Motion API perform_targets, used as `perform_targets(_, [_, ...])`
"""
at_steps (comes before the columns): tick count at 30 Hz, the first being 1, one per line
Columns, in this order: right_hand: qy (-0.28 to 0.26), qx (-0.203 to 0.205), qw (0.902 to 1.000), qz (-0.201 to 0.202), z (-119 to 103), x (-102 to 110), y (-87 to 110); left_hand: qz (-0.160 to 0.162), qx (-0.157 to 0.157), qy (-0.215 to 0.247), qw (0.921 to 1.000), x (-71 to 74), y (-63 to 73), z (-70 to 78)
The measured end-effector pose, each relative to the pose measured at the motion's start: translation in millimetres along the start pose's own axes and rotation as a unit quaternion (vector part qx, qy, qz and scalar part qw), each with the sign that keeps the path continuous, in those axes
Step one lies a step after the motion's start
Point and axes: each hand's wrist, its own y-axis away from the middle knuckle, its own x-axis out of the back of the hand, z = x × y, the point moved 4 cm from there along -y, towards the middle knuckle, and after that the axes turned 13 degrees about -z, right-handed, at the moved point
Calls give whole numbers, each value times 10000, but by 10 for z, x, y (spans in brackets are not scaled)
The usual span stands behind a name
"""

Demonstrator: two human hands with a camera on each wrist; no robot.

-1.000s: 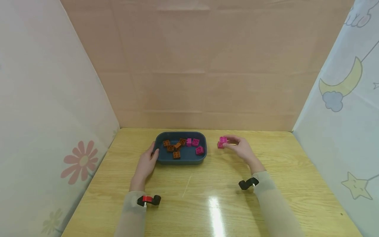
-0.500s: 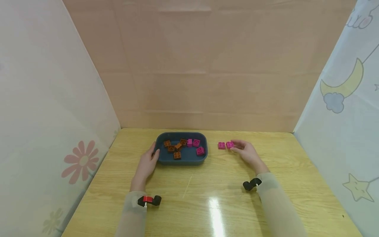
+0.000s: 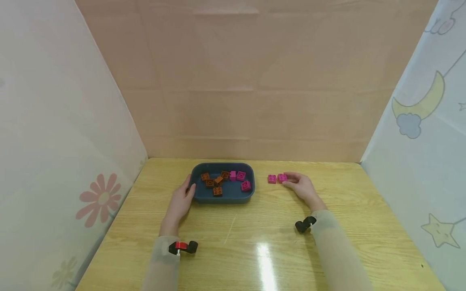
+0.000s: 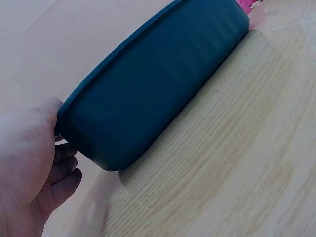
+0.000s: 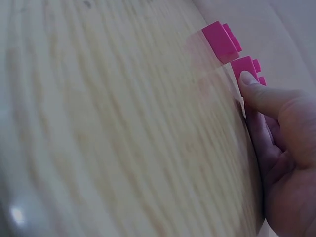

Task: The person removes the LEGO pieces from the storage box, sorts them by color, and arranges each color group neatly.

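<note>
In the head view my left hand [image 3: 180,201] grips the left end of a dark blue tray [image 3: 225,199], its thumb at the rim. The left wrist view shows its other fingers curled by the tray's outer wall [image 4: 148,84]. To the right of the tray, my right hand [image 3: 301,188] pinches a pink toy brick [image 3: 282,178] between thumb and fingers, studs up, at the tabletop. Close to its left is a second pink brick [image 3: 272,179], also studs up. The right wrist view shows the thumb pressed on the held brick [image 5: 242,66], beside the other brick [image 5: 219,43].
Inside the tray lie several brown bricks [image 3: 217,191] to the left and pink bricks [image 3: 245,185] to the right, at mixed angles. A wooden table [image 3: 233,242] lies beneath. Behind it rises a tan backdrop [image 3: 233,101], with pale printed sheets [image 3: 411,182] at the sides.
My right hand has brought its pink brick from above the other one down to the table on that brick's right. Over the last half second little has moved; the left hand stays on the tray.
</note>
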Motion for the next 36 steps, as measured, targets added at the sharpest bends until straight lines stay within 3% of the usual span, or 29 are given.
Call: perform_targets(36, [20, 6, 10000, -11, -67, -32, 0, 10, -69, -12, 10000, 5, 3, -2])
